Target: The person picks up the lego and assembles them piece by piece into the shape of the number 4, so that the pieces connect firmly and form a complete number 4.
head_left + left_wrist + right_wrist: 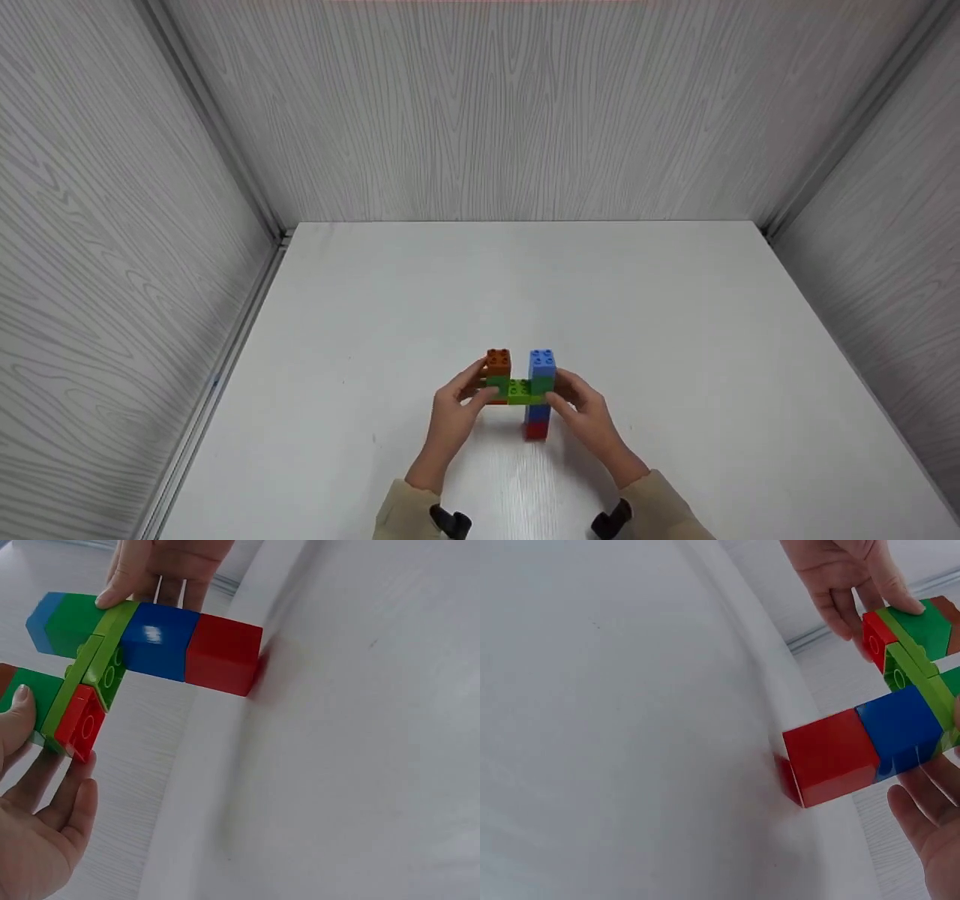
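Observation:
Both hands hold a structure of toy building bricks upright over the white table. Its right column stacks a red brick (831,757) at the bottom, a dark blue brick (159,640), a green brick and a light blue brick (541,361) on top. Lime green bricks (519,391) bridge to a shorter left column with an orange-brown brick (498,361) over a green one. Under that column's end sits a thin red brick (79,722). My left hand (454,409) grips the left column between thumb and fingers. The right hand (586,412) pinches the right column at the bridge's height.
The white tabletop (360,315) stretches around the hands. Grey wood-grain panels stand at the back (480,112), on the left (97,225) and on the right (885,195). Dark wrist straps (451,522) sit at the beige sleeves (409,511).

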`<state>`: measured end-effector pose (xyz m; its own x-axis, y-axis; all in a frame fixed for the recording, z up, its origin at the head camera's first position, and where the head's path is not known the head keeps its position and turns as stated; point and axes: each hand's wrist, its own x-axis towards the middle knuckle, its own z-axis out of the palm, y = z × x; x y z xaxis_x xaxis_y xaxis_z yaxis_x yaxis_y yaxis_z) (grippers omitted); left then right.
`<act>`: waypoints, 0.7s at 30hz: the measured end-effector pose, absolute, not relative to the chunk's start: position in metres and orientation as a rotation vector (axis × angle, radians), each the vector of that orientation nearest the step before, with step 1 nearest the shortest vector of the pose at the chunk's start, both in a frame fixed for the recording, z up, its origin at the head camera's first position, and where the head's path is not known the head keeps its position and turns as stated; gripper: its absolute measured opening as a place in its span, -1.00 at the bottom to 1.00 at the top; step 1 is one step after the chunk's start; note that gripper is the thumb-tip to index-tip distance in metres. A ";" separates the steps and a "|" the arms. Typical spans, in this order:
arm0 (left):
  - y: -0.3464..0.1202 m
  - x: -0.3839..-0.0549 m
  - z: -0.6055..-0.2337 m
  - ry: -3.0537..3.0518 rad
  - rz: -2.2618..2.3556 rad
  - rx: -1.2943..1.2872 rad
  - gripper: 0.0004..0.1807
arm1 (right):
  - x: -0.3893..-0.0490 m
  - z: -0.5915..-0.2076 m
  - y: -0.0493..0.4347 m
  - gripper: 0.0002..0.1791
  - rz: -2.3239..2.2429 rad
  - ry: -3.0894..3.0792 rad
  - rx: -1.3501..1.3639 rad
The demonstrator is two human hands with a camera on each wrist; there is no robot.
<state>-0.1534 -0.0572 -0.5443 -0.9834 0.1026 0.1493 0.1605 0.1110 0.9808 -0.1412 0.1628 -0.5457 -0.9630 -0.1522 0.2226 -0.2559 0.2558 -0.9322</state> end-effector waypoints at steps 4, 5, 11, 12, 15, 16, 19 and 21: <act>-0.055 -0.163 -0.554 -2.308 -2.084 -0.251 -0.43 | -0.143 -0.547 0.162 -0.53 1.893 -2.438 0.272; -0.054 -0.164 -0.554 -2.302 -2.091 -0.242 -0.43 | -0.144 -0.547 0.162 -0.53 1.912 -2.439 0.248; -0.049 -0.171 -0.554 -2.297 -2.100 -0.079 -0.47 | -0.158 -0.559 0.161 -0.49 2.012 -2.457 0.108; -0.049 -0.172 -0.555 -2.303 -2.097 -0.050 -0.47 | -0.161 -0.563 0.161 -0.48 2.025 -2.455 0.077; -0.047 -0.179 -0.563 -2.326 -2.087 0.013 -0.49 | -0.171 -0.576 0.160 -0.44 2.047 -2.451 -0.033; -0.047 -0.180 -0.564 -2.331 -2.085 0.027 -0.49 | -0.173 -0.577 0.158 -0.42 2.046 -2.452 -0.062; -0.047 -0.183 -0.565 -2.354 -2.090 0.071 -0.47 | -0.178 -0.577 0.153 -0.42 2.053 -2.461 -0.157; -0.047 -0.184 -0.565 -2.358 -2.126 0.100 -0.43 | -0.180 -0.577 0.151 -0.43 2.057 -2.455 -0.192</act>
